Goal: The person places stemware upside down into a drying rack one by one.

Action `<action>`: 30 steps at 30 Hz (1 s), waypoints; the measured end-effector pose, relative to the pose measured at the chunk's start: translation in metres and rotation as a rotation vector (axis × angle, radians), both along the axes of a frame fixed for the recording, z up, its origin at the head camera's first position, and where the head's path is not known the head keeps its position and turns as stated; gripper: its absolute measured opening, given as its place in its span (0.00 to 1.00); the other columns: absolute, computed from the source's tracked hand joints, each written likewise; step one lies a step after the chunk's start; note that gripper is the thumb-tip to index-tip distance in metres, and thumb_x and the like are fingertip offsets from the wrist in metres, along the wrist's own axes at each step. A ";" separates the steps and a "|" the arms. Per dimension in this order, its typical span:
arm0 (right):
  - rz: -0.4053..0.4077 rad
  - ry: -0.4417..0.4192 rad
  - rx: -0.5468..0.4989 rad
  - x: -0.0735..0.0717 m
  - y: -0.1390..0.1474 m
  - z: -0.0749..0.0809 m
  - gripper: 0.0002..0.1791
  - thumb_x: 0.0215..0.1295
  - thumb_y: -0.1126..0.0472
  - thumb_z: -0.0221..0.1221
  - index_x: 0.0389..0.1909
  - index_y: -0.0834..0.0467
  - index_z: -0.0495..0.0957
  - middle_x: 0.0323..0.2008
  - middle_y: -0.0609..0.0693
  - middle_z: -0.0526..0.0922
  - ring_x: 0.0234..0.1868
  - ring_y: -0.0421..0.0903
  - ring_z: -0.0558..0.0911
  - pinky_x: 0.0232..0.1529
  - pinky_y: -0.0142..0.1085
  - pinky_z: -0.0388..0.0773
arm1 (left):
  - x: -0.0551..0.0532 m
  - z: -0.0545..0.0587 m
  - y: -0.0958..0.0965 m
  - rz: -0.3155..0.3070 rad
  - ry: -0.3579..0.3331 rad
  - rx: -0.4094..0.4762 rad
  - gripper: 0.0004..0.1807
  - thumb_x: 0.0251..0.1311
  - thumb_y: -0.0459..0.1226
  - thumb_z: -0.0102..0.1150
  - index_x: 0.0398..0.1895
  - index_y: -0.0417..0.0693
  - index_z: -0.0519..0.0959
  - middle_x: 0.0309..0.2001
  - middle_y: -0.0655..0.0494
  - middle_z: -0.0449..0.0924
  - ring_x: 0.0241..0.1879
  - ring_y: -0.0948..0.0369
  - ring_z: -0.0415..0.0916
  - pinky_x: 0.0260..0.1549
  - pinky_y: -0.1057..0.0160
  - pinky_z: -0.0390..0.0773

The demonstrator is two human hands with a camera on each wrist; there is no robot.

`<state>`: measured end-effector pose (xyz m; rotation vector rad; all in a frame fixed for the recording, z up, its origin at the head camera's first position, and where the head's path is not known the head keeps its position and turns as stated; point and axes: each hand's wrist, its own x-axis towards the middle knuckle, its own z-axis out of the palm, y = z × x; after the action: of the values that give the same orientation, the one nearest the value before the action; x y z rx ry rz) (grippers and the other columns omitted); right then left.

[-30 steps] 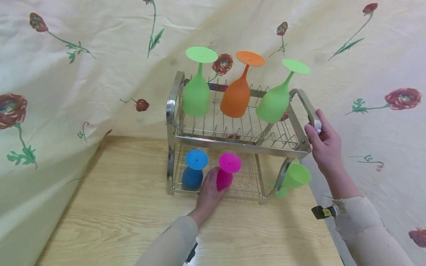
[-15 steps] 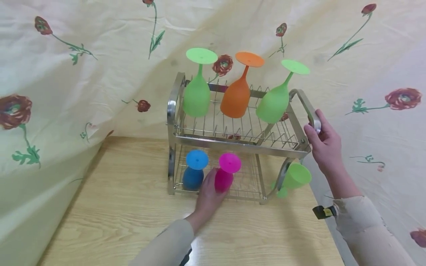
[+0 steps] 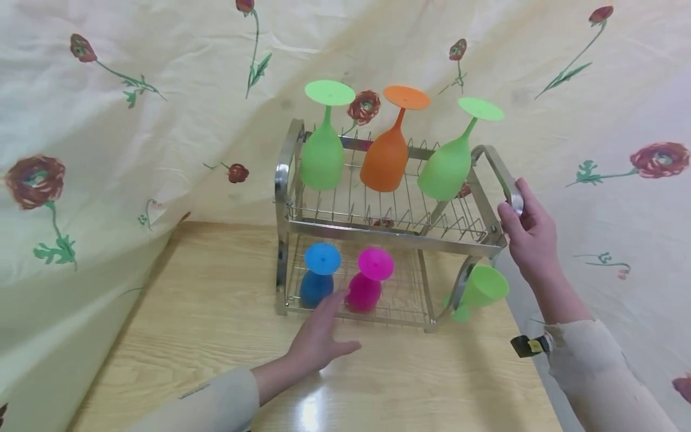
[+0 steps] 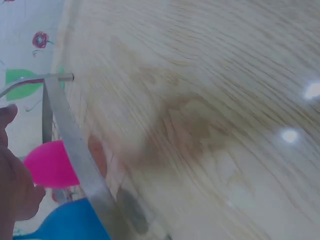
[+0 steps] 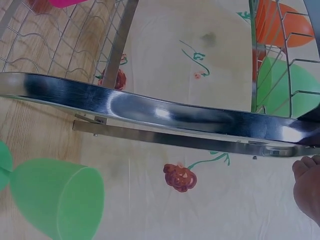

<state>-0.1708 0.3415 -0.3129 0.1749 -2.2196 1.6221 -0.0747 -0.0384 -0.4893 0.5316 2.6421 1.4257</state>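
A two-tier metal dish rack (image 3: 396, 235) stands on the table. Upside down on its lower shelf are a blue goblet (image 3: 316, 289) and a pink goblet (image 3: 364, 293). My left hand (image 3: 315, 341) is in front of that shelf, thumb spread away from the fingers, holding nothing; its fingertips are close to the pink goblet, and I cannot tell whether they touch it. My right hand (image 3: 533, 240) grips the curved metal side frame at the upper right of the rack. Two green goblets (image 3: 322, 159) and an orange goblet (image 3: 385, 161) stand inverted on the upper shelf.
Outside the rack's right leg, another green goblet (image 3: 484, 287) lies on its side on the wooden table (image 3: 205, 336). Flower-patterned cloth (image 3: 227, 108) hangs behind the table and along both sides.
My left hand has let go of the pink goblet and drawn back toward the front left, its fingers opening. The pink goblet stays on the lower shelf. My right hand keeps its grip.
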 end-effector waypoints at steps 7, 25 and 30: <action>-0.052 -0.073 0.069 0.024 0.024 -0.013 0.35 0.86 0.57 0.51 0.86 0.57 0.50 0.84 0.55 0.54 0.83 0.41 0.59 0.76 0.22 0.57 | 0.006 0.027 -0.044 -0.072 0.075 -0.106 0.56 0.46 0.47 0.87 0.80 0.52 0.68 0.77 0.50 0.70 0.75 0.45 0.69 0.67 0.37 0.77; -0.231 -0.352 0.261 0.068 0.063 -0.097 0.51 0.81 0.48 0.59 0.87 0.59 0.35 0.86 0.65 0.38 0.86 0.62 0.41 0.84 0.36 0.41 | -0.006 0.048 -0.135 -0.142 0.153 -0.229 0.52 0.46 0.49 0.88 0.77 0.55 0.72 0.75 0.51 0.73 0.72 0.46 0.72 0.65 0.38 0.79; -0.189 -0.435 0.247 0.074 0.066 -0.118 0.59 0.79 0.48 0.62 0.86 0.59 0.25 0.85 0.65 0.29 0.84 0.68 0.35 0.83 0.63 0.36 | -0.007 0.044 -0.145 -0.121 0.155 -0.224 0.50 0.48 0.49 0.87 0.76 0.56 0.73 0.74 0.52 0.74 0.72 0.46 0.73 0.64 0.38 0.80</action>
<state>-0.0967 0.4075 -0.4309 -0.3458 -2.6617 1.3801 -0.0819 -0.1838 -0.4455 0.7884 2.7849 1.0788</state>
